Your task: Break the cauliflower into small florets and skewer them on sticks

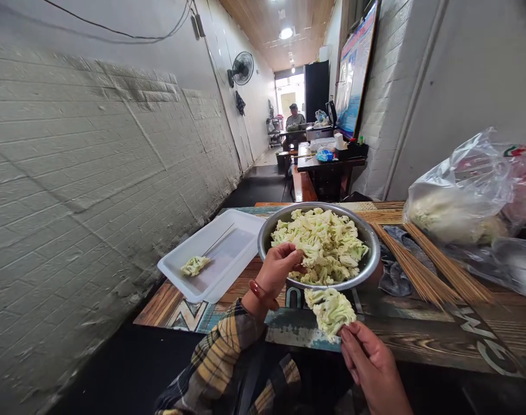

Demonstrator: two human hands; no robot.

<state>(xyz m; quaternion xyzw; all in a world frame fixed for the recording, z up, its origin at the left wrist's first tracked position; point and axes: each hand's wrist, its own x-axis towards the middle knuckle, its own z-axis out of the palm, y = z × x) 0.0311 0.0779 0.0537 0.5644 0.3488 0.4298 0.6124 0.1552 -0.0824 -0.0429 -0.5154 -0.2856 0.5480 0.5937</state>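
Observation:
A wide metal bowl (374,248) heaped with pale cauliflower florets (323,230) stands on the patterned wooden table. At its near left side, my left hand (280,271) is closed, thumb and fingers pinching a cauliflower piece at the edge of the heap. In front of the bowl, my right hand (370,357) grips a flat cluster of cauliflower (332,311) by its lower end. Whether a skewer runs through that cluster cannot be made out. To the left, a white plastic tray (176,265) holds one skewered cauliflower piece (195,266), its thin stick pointing up and right.
Right of the bowl, two bundles of wooden skewers (407,262) lie partly over a dark grey cloth (394,279). Clear plastic bags (461,196) with pale contents sit at the far right. A brick wall (94,173) runs along the left. A person (294,118) sits far back.

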